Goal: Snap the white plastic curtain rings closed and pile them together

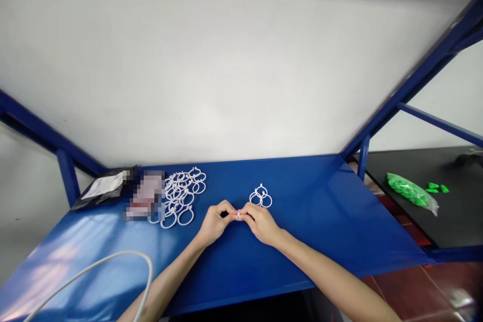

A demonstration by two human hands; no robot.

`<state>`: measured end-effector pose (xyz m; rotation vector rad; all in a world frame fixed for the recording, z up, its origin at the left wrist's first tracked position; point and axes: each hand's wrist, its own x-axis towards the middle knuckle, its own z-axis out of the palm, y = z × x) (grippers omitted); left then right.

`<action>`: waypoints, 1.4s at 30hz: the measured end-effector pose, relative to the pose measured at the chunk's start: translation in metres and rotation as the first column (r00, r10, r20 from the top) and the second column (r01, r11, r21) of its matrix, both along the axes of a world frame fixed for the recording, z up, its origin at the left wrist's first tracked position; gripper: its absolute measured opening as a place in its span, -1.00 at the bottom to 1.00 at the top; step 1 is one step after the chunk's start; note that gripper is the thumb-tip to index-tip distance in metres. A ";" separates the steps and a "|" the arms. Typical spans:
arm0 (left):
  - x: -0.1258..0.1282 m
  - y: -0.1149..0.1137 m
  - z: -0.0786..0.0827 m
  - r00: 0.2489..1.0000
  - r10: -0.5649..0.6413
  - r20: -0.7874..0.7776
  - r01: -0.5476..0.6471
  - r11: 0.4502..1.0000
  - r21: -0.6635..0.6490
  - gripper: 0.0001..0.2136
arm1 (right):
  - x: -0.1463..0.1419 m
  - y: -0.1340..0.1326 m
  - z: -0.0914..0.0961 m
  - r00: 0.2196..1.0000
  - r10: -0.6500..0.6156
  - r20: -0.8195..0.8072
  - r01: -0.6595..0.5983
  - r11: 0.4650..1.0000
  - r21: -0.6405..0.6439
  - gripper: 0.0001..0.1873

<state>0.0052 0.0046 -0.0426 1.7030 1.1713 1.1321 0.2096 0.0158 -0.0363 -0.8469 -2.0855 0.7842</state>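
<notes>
My left hand and my right hand meet over the blue table, fingertips pinched together. Between them shows a bit of a white ring, most of it hidden by the fingers. Just beyond my right hand lie several white rings in a small overlapping group, each with a little knob. To the left of my left hand spreads a larger pile of similar white rings, several of them overlapping.
Left of the pile lie a blurred-out packet and a black plastic bag with a white label. A white cable arches across the lower left. On a black table at right rests a bag of green pieces. Blue frame bars slope overhead.
</notes>
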 end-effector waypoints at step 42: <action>-0.023 -0.003 0.005 0.751 0.485 -0.447 -0.215 0.821 0.529 -0.83 | 0.011 0.013 0.020 0.970 -0.195 0.145 0.162 0.963 0.214 -0.71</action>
